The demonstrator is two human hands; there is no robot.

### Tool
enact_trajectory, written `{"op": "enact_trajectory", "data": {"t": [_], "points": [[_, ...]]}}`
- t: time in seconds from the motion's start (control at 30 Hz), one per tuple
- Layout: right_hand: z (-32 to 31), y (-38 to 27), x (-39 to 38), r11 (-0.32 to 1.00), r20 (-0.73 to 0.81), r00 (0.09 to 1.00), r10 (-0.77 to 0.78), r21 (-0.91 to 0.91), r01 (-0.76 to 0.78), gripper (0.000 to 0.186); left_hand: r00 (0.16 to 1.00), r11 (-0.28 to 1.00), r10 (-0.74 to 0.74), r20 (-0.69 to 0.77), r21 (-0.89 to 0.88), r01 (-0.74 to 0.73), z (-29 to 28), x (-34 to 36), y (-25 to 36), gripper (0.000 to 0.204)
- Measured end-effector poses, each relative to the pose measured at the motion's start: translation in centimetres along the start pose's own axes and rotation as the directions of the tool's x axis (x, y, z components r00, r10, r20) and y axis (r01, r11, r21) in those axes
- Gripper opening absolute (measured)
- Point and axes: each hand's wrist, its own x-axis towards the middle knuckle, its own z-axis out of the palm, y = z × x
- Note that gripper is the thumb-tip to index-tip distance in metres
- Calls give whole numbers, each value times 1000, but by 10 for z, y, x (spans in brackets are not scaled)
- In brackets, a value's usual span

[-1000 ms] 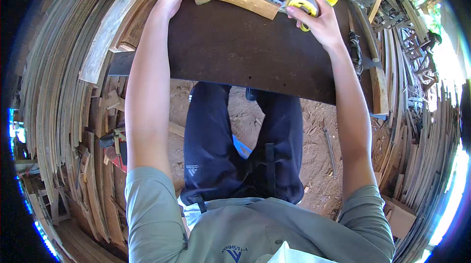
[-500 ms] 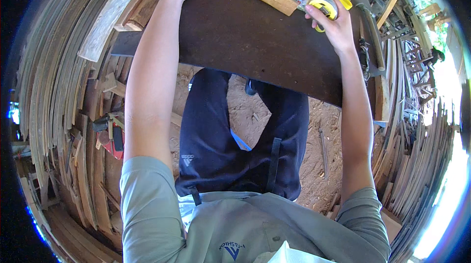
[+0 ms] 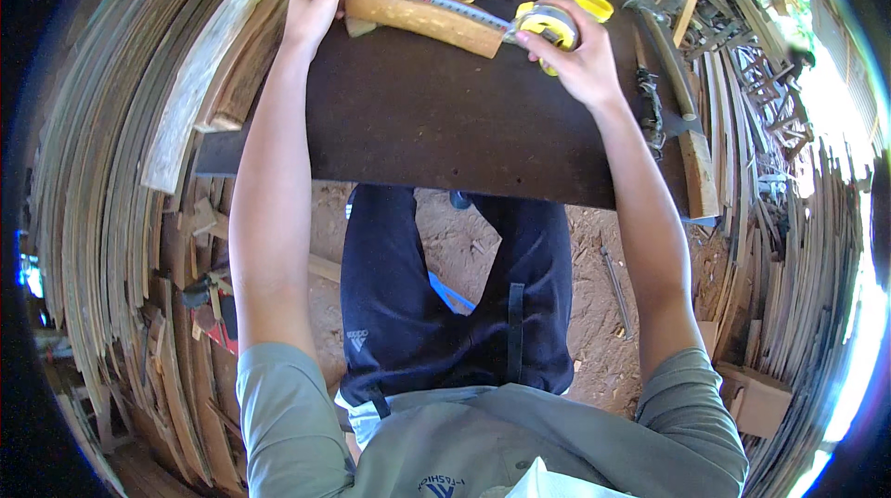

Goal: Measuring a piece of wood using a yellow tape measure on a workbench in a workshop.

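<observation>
Stretching forward, the left hand (image 3: 314,8) pins the tape's end on the wood block (image 3: 422,19); the right hand (image 3: 577,60) grips the tape measure (image 3: 543,26).

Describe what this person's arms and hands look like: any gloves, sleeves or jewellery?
Both arms are bare from the short grey-green sleeves down. The left hand and right hand wear no gloves; no watch, ring or bracelet shows on either.

Bare dark tabletop (image 3: 445,127) lies open between both arms; stacked planks (image 3: 121,173) crowd its left.
</observation>
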Motion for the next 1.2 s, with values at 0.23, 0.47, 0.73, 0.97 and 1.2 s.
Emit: {"op": "enact_trajectory", "data": {"t": [0.23,0.47,0.73,0.97,1.2], "points": [[-3,1,-1,985,-33,992,-125,-127,120,43,999,989,43,-19,142,-40,-2,4,5,25],[-5,5,6,983,-184,967,-178,-84,165,50,991,985,132,29,107,-134,13,-5,22,27],[-1,5,3,983,-171,973,-155,-123,135,50,973,987,84,214,117,-111,17,-12,32,23],[-22,-1,2,960,-58,991,-119,-261,100,51,988,997,-35,151,77,24,21,-17,40,16],[-44,-2,2,937,106,994,-41,-341,75,48,978,992,-112,174,-39,121,16,-9,28,12]]}}
